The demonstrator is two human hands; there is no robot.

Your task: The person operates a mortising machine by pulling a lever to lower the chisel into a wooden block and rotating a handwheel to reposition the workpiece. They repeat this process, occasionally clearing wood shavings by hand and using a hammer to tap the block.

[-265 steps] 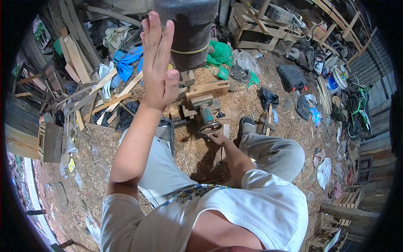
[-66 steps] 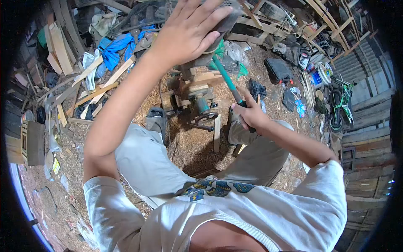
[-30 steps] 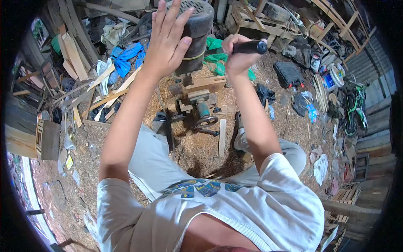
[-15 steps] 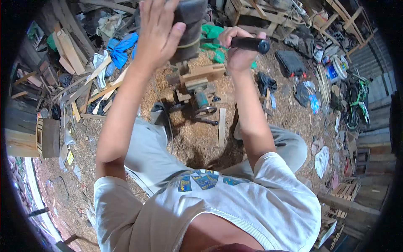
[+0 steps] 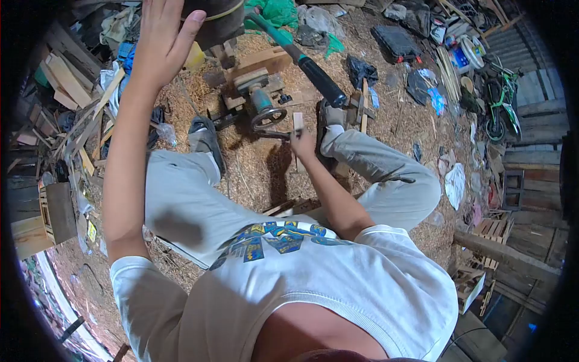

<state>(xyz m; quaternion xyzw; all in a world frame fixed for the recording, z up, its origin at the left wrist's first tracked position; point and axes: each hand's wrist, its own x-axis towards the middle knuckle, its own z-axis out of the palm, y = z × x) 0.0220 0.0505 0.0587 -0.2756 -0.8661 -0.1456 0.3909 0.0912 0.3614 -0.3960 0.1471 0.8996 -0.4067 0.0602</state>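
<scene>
My left hand [image 5: 166, 45] lies with spread fingers against the side of a dark, rounded block [image 5: 220, 27] at the top edge; its fingertips are cut off. A long tool handle with a black grip [image 5: 322, 81] slants down from the block, with no hand on it. Below stands a machine with a green body [image 5: 260, 99], a round handwheel [image 5: 269, 119] and a wooden piece [image 5: 259, 63] behind it. My right hand [image 5: 302, 143] is closed around the end of a dark lever [image 5: 274, 134] under the handwheel.
My feet, in dark shoes [image 5: 205, 143], are on either side of the machine, on ground covered with wood shavings [image 5: 253, 187]. Wood scraps [image 5: 75, 81] pile up at the left. A black case [image 5: 396, 42] and a green bicycle [image 5: 502, 105] are at the right.
My right hand has let go of the black-gripped handle and moved down to the lever under the handwheel. My left hand remains at the block; the view has shifted.
</scene>
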